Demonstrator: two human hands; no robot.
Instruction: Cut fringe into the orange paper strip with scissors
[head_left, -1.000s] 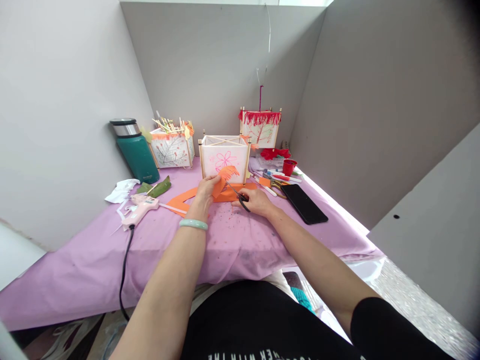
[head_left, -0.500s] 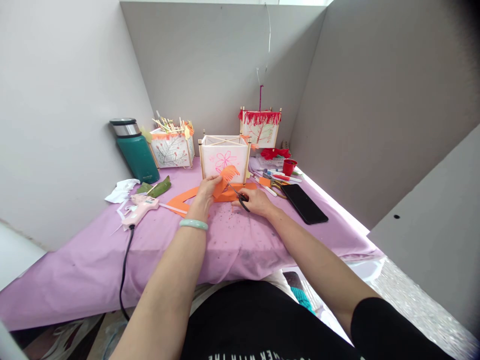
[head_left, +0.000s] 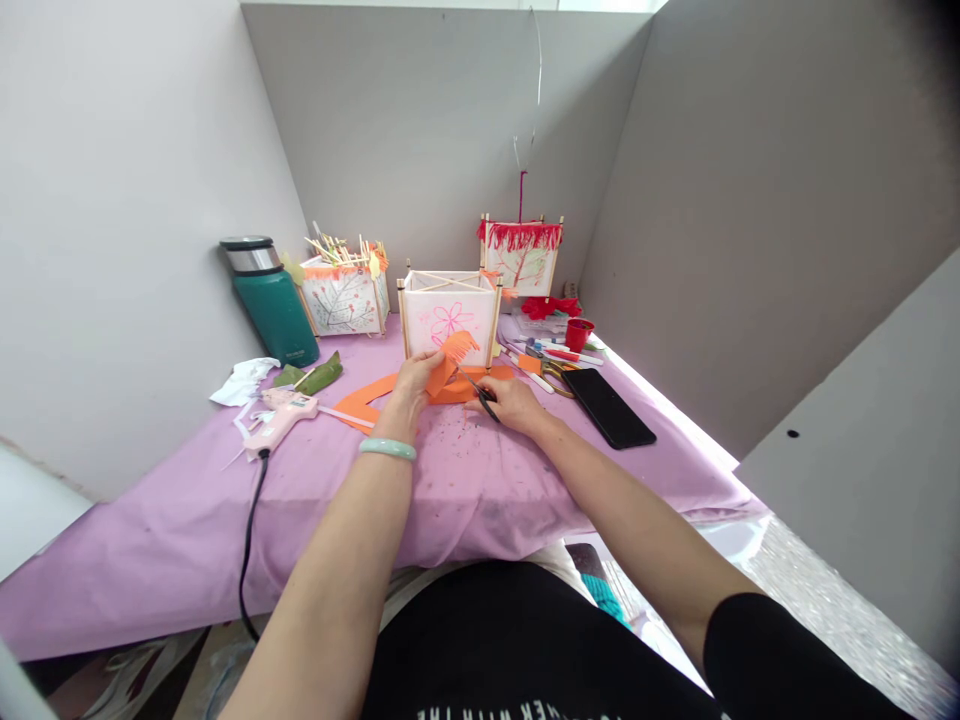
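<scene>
My left hand (head_left: pixel 414 386) pinches a strip of orange paper (head_left: pixel 460 348) whose upper edge is cut into a fringe. In my right hand (head_left: pixel 516 404) is a pair of scissors with black handles (head_left: pixel 488 400); its blades point up and left, at the paper's fringed part. Whether the blades are closed on the paper is too small to tell. Right behind the paper stands a lantern (head_left: pixel 450 305) of white panels on thin wooden sticks, with a pink flower drawn on its front. More orange paper (head_left: pixel 491 385) lies on the table beneath my hands.
A pink glue gun (head_left: pixel 281 420) with a black cord lies at left, near a green bottle (head_left: pixel 274 305) and a stick-filled box (head_left: pixel 345 302). On the right are a black phone (head_left: pixel 609 408), gold-handled scissors (head_left: pixel 556 377) and a red cup (head_left: pixel 578 334). A red-fringed lantern (head_left: pixel 520 262) hangs behind.
The scissor handles in my right hand have come slightly closer together. My left hand and the orange paper are in nearly the same place.
</scene>
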